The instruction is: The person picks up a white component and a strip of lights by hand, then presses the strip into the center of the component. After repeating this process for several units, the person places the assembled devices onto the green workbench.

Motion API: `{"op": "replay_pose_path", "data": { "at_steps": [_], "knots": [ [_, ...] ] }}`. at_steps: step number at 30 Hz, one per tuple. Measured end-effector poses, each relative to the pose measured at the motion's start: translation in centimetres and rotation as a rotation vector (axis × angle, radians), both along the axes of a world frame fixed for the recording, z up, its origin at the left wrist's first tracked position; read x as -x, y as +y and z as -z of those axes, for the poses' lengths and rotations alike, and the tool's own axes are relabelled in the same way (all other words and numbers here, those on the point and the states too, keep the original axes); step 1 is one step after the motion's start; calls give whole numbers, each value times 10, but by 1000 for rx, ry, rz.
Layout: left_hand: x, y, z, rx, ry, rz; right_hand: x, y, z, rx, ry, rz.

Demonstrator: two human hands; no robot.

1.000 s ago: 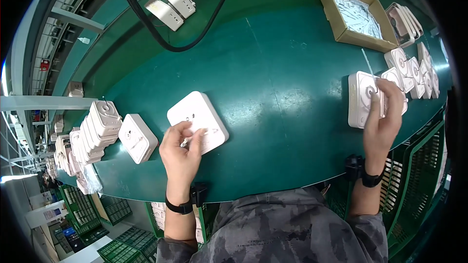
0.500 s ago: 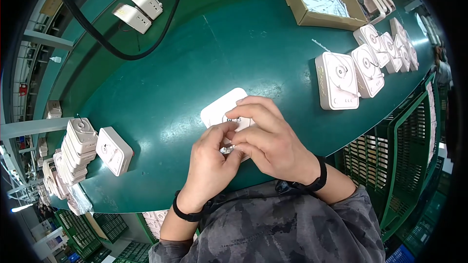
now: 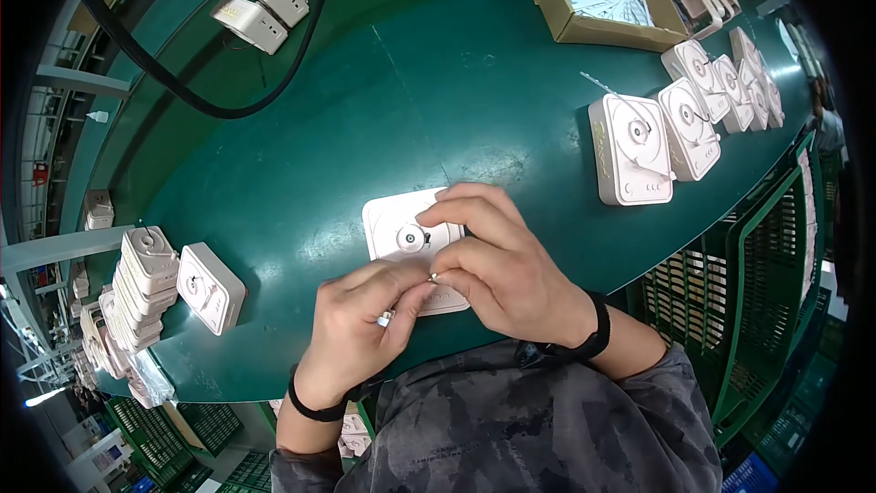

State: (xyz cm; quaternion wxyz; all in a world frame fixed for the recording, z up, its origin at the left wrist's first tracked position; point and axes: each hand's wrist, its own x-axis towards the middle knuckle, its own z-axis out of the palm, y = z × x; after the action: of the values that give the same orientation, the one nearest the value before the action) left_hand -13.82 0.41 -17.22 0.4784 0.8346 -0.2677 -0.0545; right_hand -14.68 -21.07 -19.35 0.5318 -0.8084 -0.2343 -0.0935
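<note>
A white, rounded-square casing (image 3: 383, 216) with a round disc, shaped like a small record player, lies on the green table in front of me. Over its lower part, my left hand (image 3: 356, 315) is closed, and a small shiny whitish piece (image 3: 386, 318) pokes out between its fingers. My right hand (image 3: 506, 265) reaches across the casing's right side, thumb and forefinger pinched against my left fingertips. At that meeting point shows a tiny pale bit (image 3: 433, 277), too small to name. My fingers hide the casing's lower middle.
Similar white casings (image 3: 631, 151) stand at the right, others are stacked (image 3: 146, 278) at the left, beside a single one (image 3: 211, 288). A cardboard box (image 3: 584, 30) of silvery-white strips sits at the far right. A black cable (image 3: 242, 112) loops near power outlets (image 3: 251, 25). Green crates (image 3: 762, 292) flank the table.
My left hand has moved left and slightly down, uncovering the casing's disc. The casing has turned straighter and shifted a little toward me. My right hand has barely moved.
</note>
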Motion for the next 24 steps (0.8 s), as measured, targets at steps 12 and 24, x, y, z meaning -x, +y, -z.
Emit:
{"op": "replay_pose_path", "data": {
  "at_steps": [12,24],
  "knots": [
    [-10,-1,52,272,238,-366,-9,18,30,211,-81,146],
    [25,-40,44,150,276,-419,-15,-2,28,24,116,50]
  ]
}}
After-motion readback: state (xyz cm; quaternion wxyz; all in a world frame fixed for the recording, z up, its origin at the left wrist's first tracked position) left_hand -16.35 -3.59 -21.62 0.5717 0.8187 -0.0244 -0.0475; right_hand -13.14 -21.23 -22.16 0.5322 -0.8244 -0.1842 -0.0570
